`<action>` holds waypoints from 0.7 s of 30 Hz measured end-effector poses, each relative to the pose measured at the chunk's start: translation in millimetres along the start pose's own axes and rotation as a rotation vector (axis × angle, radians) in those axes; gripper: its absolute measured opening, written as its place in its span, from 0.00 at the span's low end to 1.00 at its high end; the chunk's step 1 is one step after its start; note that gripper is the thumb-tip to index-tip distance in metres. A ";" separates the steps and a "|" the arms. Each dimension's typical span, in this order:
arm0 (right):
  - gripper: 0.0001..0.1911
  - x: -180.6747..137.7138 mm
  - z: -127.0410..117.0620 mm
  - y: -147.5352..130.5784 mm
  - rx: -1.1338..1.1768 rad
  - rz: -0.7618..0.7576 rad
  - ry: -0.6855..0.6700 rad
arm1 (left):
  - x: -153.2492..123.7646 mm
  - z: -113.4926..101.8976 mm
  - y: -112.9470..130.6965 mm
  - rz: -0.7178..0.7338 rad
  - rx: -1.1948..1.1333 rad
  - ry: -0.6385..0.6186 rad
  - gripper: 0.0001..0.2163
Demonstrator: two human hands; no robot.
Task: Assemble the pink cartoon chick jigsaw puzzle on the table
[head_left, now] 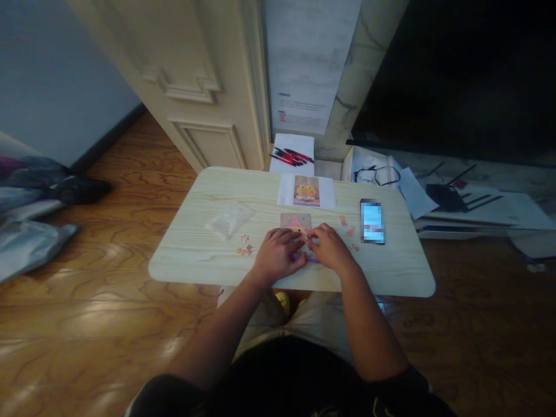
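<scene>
Head view: your left hand [280, 253] and right hand [329, 246] close together on puzzle [295, 220], grip unclear; pale table [195, 255] beneath, phone [372, 222] two o'clock, wooden floor [121, 249] nine o'clock.

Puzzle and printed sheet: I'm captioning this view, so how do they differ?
The left hand and right hand partly cover the puzzle; the printed sheet lies uncovered beyond them. Colour reaches the puzzle's visible top edge, while the printed sheet is white along both sides. Both lie on the table and show some yellow.
</scene>
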State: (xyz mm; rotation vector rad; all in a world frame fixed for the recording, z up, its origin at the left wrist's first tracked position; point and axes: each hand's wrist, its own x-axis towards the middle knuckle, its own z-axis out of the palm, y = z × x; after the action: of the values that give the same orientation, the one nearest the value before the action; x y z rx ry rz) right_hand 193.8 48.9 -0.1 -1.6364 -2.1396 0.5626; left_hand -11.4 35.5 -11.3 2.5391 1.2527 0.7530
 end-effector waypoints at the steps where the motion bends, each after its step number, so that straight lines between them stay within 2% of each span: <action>1: 0.06 1.4 -1.3 -0.3 0.008 0.003 -0.013 | 0.1 0.1 0.1 -0.002 0.001 0.001 0.13; 5: 0.06 6.0 -6.9 -1.4 0.075 0.034 -0.063 | 0.4 -0.2 0.5 -0.008 0.003 0.001 0.13; 10: 0.13 5.8 -9.7 6.8 0.266 0.123 -0.039 | -0.7 0.6 -0.8 0.001 -0.012 0.006 0.14; 16: 0.07 0.7 -7.0 20.4 0.449 0.221 0.044 | -2.4 1.1 -1.1 0.002 -0.022 0.005 0.17; 21: 0.04 -5.6 -3.6 20.8 0.513 0.229 0.074 | -3.1 -0.5 -1.8 0.000 -0.047 0.008 0.20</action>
State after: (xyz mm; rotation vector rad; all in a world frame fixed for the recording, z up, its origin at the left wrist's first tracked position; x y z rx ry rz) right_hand 213.9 48.7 -8.5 -1.5742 -1.5853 1.0055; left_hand -14.4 34.1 -12.7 2.5009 1.2225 0.7841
